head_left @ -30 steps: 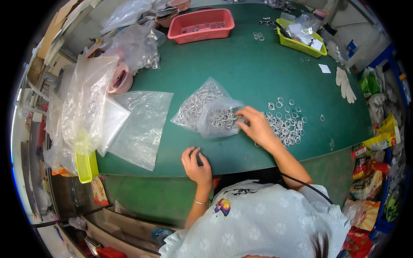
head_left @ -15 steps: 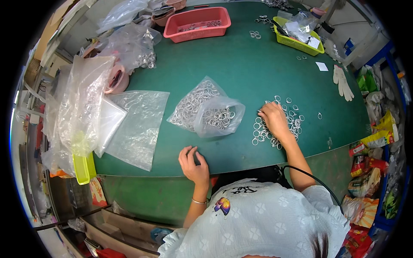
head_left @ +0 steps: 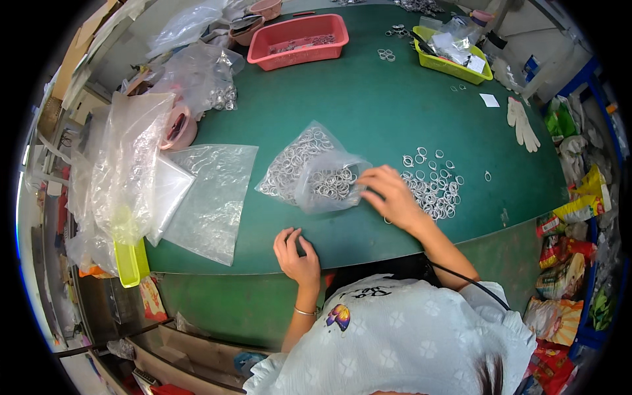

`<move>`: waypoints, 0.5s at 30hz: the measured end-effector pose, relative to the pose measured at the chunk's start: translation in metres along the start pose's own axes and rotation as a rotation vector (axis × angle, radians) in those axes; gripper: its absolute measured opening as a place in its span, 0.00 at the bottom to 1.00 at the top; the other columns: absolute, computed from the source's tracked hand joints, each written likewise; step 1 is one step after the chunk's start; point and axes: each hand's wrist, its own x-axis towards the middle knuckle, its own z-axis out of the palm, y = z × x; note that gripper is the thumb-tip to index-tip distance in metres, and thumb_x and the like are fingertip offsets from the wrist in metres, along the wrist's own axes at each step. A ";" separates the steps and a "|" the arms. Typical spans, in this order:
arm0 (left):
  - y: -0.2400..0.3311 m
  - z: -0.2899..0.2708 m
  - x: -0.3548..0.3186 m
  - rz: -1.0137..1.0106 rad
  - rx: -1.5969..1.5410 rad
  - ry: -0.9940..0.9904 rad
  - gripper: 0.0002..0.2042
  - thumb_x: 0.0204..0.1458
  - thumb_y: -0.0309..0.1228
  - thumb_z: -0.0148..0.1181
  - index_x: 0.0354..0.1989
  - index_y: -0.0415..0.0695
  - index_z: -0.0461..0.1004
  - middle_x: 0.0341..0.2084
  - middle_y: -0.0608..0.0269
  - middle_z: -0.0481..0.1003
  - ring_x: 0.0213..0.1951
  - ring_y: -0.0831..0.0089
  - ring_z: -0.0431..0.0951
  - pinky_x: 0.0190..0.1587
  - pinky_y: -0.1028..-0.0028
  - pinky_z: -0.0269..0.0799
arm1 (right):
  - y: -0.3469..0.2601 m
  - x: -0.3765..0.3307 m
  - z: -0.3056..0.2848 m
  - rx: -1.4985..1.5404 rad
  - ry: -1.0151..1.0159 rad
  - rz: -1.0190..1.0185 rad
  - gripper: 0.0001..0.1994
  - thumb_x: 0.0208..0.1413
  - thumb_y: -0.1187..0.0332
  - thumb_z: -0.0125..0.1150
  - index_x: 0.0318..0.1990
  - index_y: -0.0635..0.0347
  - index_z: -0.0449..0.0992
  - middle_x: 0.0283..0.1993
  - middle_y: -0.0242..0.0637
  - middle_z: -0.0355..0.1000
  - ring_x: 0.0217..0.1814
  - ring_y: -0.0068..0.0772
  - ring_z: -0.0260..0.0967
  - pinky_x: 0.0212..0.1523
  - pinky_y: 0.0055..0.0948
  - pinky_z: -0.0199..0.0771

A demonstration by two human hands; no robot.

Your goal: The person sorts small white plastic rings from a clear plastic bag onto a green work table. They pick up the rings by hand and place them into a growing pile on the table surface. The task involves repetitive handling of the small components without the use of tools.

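A clear plastic bag (head_left: 283, 164) full of small silvery metal rings lies on the green table, its rolled-back mouth turned to the right. At the right rim of that mouth is my right hand (head_left: 390, 194), fingers bent and closed toward the thumb; what they hold is too small to make out. Loose rings (head_left: 438, 194) of the same kind are spread on the table just right of this hand. My left hand (head_left: 297, 257) rests at the table's front edge, below the bag, with thumb and fingers apart and nothing in it.
Flat clear plastic bags (head_left: 217, 204) lie to the left, near a pink bowl (head_left: 187, 135) and a yellow-green basket (head_left: 131, 263). A red tub (head_left: 299, 56) stands at the back, a yellow-green tray (head_left: 454, 66) at the back right. A white glove (head_left: 522, 125) lies far right.
My right hand has moved left from the loose rings to the bag's mouth. The left hand stays where it was.
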 end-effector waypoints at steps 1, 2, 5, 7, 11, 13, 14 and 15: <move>0.000 -0.001 -0.001 -0.007 0.002 -0.003 0.10 0.47 0.17 0.59 0.38 0.40 0.77 0.42 0.56 0.74 0.47 0.55 0.73 0.50 0.62 0.69 | 0.012 -0.004 -0.008 -0.015 0.023 0.055 0.07 0.48 0.72 0.67 0.35 0.61 0.79 0.38 0.38 0.74 0.46 0.42 0.69 0.47 0.38 0.67; 0.000 0.000 -0.001 -0.009 -0.005 -0.010 0.10 0.46 0.18 0.59 0.37 0.41 0.77 0.42 0.57 0.74 0.47 0.55 0.73 0.50 0.61 0.69 | 0.024 -0.010 -0.019 -0.037 0.051 0.113 0.07 0.47 0.72 0.68 0.35 0.62 0.79 0.39 0.38 0.74 0.47 0.42 0.68 0.47 0.38 0.67; 0.003 0.000 0.001 -0.010 -0.013 -0.023 0.10 0.46 0.18 0.59 0.37 0.41 0.77 0.42 0.58 0.74 0.48 0.55 0.73 0.49 0.61 0.69 | 0.055 -0.027 -0.044 -0.232 0.004 0.298 0.07 0.46 0.73 0.68 0.33 0.62 0.79 0.37 0.37 0.73 0.46 0.42 0.67 0.47 0.39 0.65; 0.004 -0.001 0.002 -0.009 -0.012 -0.026 0.10 0.46 0.18 0.59 0.37 0.41 0.77 0.42 0.58 0.74 0.48 0.55 0.73 0.49 0.61 0.69 | 0.067 -0.038 -0.045 -0.386 -0.046 0.360 0.05 0.47 0.73 0.68 0.31 0.62 0.78 0.36 0.36 0.73 0.44 0.42 0.67 0.46 0.39 0.64; 0.002 0.001 0.002 -0.009 -0.008 -0.014 0.09 0.46 0.18 0.59 0.37 0.41 0.77 0.42 0.58 0.74 0.48 0.55 0.73 0.49 0.61 0.69 | 0.071 -0.040 -0.045 -0.350 -0.010 0.332 0.04 0.47 0.75 0.66 0.30 0.61 0.76 0.36 0.36 0.72 0.44 0.41 0.66 0.45 0.38 0.62; 0.001 0.001 0.001 -0.005 -0.005 -0.010 0.09 0.46 0.18 0.59 0.37 0.41 0.77 0.41 0.58 0.74 0.48 0.55 0.73 0.49 0.61 0.69 | 0.074 -0.038 -0.045 -0.292 0.065 0.322 0.05 0.47 0.75 0.66 0.30 0.61 0.75 0.37 0.35 0.72 0.44 0.41 0.66 0.45 0.38 0.61; 0.000 0.001 0.001 -0.003 -0.004 -0.009 0.09 0.46 0.18 0.59 0.37 0.41 0.77 0.41 0.58 0.74 0.48 0.55 0.73 0.49 0.61 0.69 | 0.070 -0.036 -0.047 -0.287 0.041 0.268 0.05 0.47 0.75 0.66 0.31 0.61 0.75 0.38 0.35 0.71 0.45 0.41 0.66 0.46 0.38 0.61; 0.000 0.001 0.001 -0.001 -0.002 -0.008 0.09 0.46 0.18 0.59 0.37 0.41 0.77 0.41 0.58 0.74 0.48 0.55 0.73 0.49 0.61 0.69 | 0.064 -0.034 -0.052 -0.283 0.018 0.214 0.05 0.48 0.75 0.66 0.31 0.61 0.75 0.39 0.35 0.71 0.45 0.41 0.66 0.46 0.38 0.61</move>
